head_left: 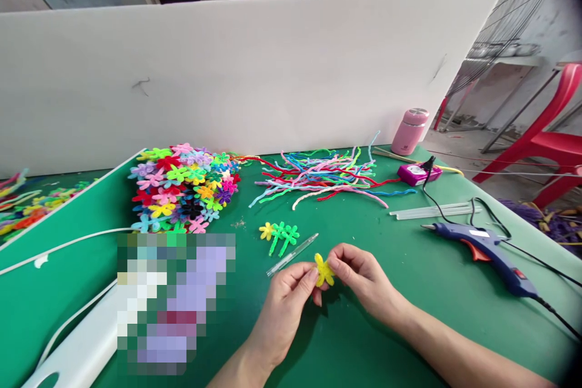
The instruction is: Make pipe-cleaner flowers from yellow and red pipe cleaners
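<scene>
Flower (324,271), yellow and fuzzy, is held up between both hands over the near middle of the bench (373,230). The left hand (286,300) grips its left edge with thumb and fingers; the right hand (359,273) pinches it at the upper right. Just beyond the left hand a clear pen (293,254) lies slantwise, and farther left lie two green pieces (284,236) with stems, a yellow piece (266,230) beside them. A heaped pile (186,188) of many-coloured flowers stands at far left; loose pipe cleaners (318,176) spread across the far middle. On the right lie a blue glue gun (482,251), clear glue sticks (431,212) and a purple box (418,174), with a pink flask (409,131) upright at the far edge, before a white panel (254,79).
</scene>
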The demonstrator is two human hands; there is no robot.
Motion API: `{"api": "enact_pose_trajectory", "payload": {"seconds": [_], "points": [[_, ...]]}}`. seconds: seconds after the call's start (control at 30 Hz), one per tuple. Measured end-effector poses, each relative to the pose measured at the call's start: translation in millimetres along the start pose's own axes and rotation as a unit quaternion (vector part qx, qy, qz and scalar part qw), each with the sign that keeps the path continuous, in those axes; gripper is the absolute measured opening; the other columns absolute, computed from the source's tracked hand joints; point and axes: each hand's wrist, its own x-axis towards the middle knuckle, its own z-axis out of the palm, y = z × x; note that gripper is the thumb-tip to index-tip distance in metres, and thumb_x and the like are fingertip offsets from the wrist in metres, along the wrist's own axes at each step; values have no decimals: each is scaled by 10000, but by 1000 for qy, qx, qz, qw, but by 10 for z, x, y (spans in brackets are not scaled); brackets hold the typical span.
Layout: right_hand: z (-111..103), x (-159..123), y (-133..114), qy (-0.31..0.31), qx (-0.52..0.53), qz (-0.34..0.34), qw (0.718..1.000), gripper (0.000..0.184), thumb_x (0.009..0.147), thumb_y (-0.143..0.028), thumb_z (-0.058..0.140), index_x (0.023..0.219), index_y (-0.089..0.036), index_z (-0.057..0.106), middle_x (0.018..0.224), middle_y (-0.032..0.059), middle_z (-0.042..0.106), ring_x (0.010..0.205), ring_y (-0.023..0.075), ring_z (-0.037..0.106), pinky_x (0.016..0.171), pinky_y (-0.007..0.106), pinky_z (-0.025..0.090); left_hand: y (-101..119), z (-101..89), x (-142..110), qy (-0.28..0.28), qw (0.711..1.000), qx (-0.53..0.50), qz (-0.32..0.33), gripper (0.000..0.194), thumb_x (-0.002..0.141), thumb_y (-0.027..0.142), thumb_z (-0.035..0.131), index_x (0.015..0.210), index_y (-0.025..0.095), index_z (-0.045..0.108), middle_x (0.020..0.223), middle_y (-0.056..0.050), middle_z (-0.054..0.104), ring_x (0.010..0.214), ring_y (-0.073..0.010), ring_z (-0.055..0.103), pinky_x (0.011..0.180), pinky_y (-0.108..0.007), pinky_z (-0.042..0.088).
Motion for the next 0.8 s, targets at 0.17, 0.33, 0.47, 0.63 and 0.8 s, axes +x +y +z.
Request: {"api": "enact_pose_trajectory", "payload": {"seconds": [0.17,0.33,0.47,0.63,0.8], "points": [[10,2,-8,6,-4,-1,1000,296,829,-420,505,720,-145,495,644,-3,530,592,105,450,558,226,351,1,9,10,2,1000,-9,-1,277,825,360,525,745,142,676,639,-4,523,605,-106,426,603,-250,359],[17,-1,-1,8,-16,1,1000,305,814,-440,513,721,-150,494,643,-7,519,596,109,451,557,229,359,12,16,13,14,1000,-28,1,261,793,356,568,717,136,684,636,-10,535,588,-102,421,575,-241,361],[16,-11,-1,9,-30,0,1000,297,815,-438,511,719,-158,491,638,-10,514,589,110,454,553,232,366,12,25,9,21,998,-56,-2,235,774,339,594,706,134,685,629,-12,545,584,-105,432,558,-238,364],[14,-7,19,15,-47,-9,999,284,818,-433,510,720,-166,492,635,-6,520,582,114,463,546,237,381,-8,21,24,14,994,-103,-20,185,774,281,605,710,125,681,630,-16,559,582,-96,432,551,-226,356],[30,-20,68,30,-61,-21,998,259,829,-399,510,740,-157,510,653,2,520,597,119,470,567,248,396,-2,23,13,22,990,-134,-36,165,762,251,622,676,116,661,627,-14,551,581,-85,430,545,-210,353]]}}
